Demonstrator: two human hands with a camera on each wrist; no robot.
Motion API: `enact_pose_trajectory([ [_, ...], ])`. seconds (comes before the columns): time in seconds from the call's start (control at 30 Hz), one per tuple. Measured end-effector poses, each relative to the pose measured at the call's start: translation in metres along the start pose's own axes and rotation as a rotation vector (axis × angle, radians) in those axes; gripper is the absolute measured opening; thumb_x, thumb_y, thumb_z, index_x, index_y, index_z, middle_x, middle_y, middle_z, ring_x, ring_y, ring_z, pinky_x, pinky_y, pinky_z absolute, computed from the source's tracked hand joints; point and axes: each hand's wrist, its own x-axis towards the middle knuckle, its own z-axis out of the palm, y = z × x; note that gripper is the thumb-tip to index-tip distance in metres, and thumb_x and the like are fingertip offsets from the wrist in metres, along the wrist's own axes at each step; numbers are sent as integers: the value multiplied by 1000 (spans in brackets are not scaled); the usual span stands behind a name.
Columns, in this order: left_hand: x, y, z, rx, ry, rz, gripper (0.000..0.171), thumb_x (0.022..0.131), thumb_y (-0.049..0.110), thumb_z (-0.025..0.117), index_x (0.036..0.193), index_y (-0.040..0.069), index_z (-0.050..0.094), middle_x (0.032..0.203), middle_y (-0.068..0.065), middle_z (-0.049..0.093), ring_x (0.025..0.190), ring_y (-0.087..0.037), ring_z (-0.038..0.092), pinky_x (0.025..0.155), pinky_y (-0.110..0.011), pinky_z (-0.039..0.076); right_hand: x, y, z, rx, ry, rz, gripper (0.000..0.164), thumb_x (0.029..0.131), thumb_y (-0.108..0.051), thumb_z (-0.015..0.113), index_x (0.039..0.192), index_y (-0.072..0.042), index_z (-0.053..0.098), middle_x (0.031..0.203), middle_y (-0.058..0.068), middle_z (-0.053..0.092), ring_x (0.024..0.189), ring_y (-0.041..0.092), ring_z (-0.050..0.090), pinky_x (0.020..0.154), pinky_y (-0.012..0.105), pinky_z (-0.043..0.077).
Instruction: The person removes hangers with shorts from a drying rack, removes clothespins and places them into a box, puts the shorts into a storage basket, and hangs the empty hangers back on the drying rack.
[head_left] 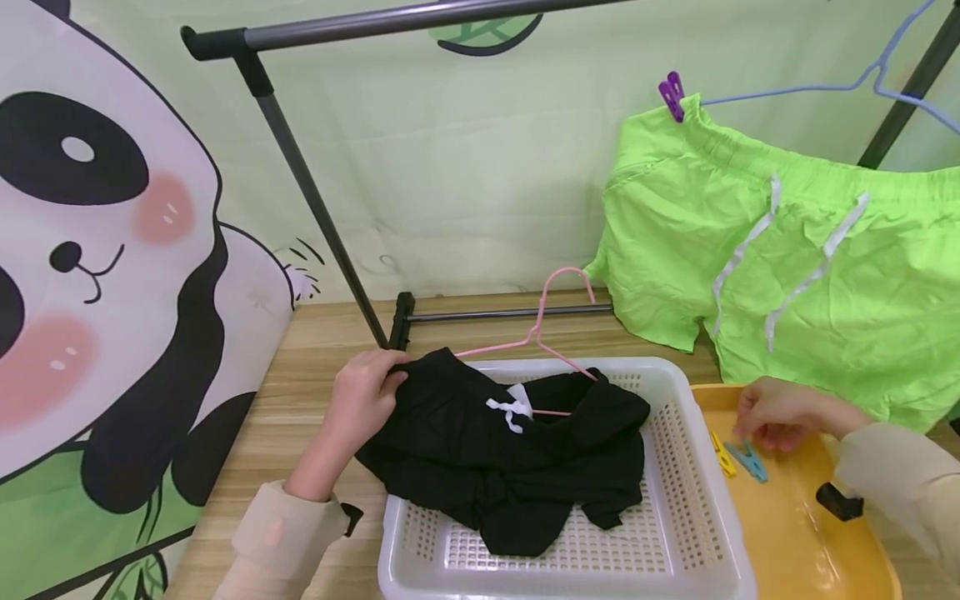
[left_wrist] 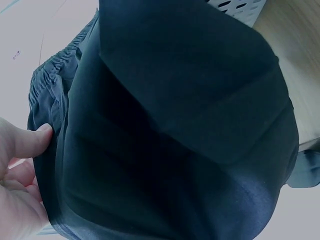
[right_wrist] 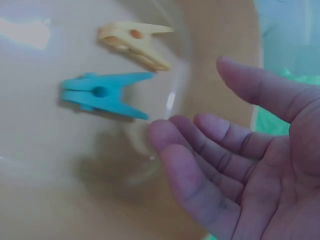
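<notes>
Black shorts (head_left: pixel 450 442) with a white drawstring lie bunched over a white perforated basket (head_left: pixel 720 533). At their left waistband corner my left hand (head_left: pixel 365 392) pinches the cloth between thumb and fingers. A pink hanger (head_left: pixel 537 329) runs into the waistband, its hook standing up behind. My right hand (head_left: pixel 783 412) hovers over an orange tray (head_left: pixel 795 533), fingers spread and holding nothing. Just beyond its fingertips in the right wrist view lie a blue clothespin (right_wrist: pixel 102 94) and a yellow clothespin (right_wrist: pixel 135 42).
Bright green shorts (head_left: pixel 795 250) hang at the right from a blue hanger (head_left: pixel 810 88), with a purple clothespin (head_left: pixel 672 96) at one corner. A dark metal rack (head_left: pixel 315 196) frames the back of the wooden table (head_left: pixel 322 333). Behind it is a panda-printed backdrop (head_left: pixel 465 167).
</notes>
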Motion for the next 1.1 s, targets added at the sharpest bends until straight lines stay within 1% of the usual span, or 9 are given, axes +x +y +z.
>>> enact_pose_trajectory([
  [0.17,0,0,0,0,-10,-6,14,75,-3,64,88,1,66,85,-11,66,78,-25,60,72,-37,49,-3,-8,-12,34,-27,-51,25,79,-21,63,88,-2,49,66,2,53,57,13,51,50,28,46],
  [0.3,1,0,0,2,-10,-4,13,75,-3,64,88,1,66,85,-12,66,79,-25,60,72,-38,49,-7,-20,-21,68,-52,-125,32,80,-23,62,95,1,48,69,3,53,59,13,50,52,29,46],
  [0.4,1,0,-1,4,-11,0,13,75,-3,64,88,1,66,85,-12,66,78,-25,60,72,-38,49,-10,-30,-25,66,-56,-196,37,81,-23,60,101,5,46,73,4,54,63,14,53,56,31,48],
  [0.57,2,1,-2,-1,-22,-8,13,76,-3,63,88,2,65,85,-11,66,78,-25,60,72,-38,49,-13,-48,-27,45,-69,-259,40,83,-22,58,107,6,43,79,5,54,70,14,53,63,34,49],
  [0.77,2,2,-3,1,-36,-21,13,77,-3,63,88,2,66,85,-11,67,79,-24,60,73,-37,49,-13,-68,-25,46,-109,-314,38,84,-19,56,110,5,44,81,5,54,71,13,52,65,31,49],
  [0.87,2,2,-3,1,-43,-29,13,77,-3,63,89,2,66,86,-11,67,79,-24,60,73,-37,49,-12,-77,-23,45,-119,-334,36,85,-19,56,109,6,46,82,7,55,72,15,54,65,31,49],
  [1.0,1,3,-4,-1,-48,-38,13,77,-3,63,89,1,66,85,-11,67,79,-24,60,73,-37,49,-11,-89,-19,43,-135,-334,38,84,-20,57,110,5,45,87,11,56,76,18,56,68,31,48],
  [1.1,1,3,-4,-2,-51,-42,13,77,-3,63,89,1,66,85,-11,66,78,-24,59,73,-37,49,-8,-96,-15,47,-148,-333,39,84,-20,57,110,6,45,89,11,56,78,19,57,69,32,48],
])
